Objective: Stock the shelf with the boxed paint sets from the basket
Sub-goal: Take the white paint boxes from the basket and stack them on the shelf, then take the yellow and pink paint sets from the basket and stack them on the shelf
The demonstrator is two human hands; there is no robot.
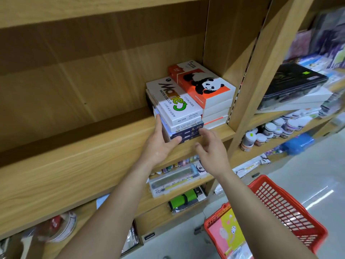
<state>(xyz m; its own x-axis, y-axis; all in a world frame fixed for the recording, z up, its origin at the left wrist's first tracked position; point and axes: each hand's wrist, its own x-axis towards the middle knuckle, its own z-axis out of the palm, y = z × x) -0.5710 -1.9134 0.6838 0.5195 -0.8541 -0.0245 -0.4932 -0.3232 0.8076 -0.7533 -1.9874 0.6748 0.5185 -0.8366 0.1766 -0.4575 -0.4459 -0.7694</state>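
Two stacks of boxed paint sets stand at the right end of the wooden shelf point(78, 165). The right stack is topped by an orange and white panda box point(203, 81). The left stack has a white water colour box point(175, 101) on top and dark blue boxes point(186, 133) at the bottom. My left hand point(158, 144) presses against the left side and front of the dark blue boxes, fingers spread. My right hand point(211, 146) hovers just in front of the stack, fingers apart, fingertips near the blue boxes. The red basket point(287, 206) sits at lower right, holding a pink and yellow box point(227, 232).
A shelf upright point(248, 86) bounds the stacks on the right. Beyond it are paint jars point(270, 131) and a dark flat case point(293, 81). Lower shelves hold pen sets point(175, 180) and a green item point(184, 199). The shelf's left part is bare wood.
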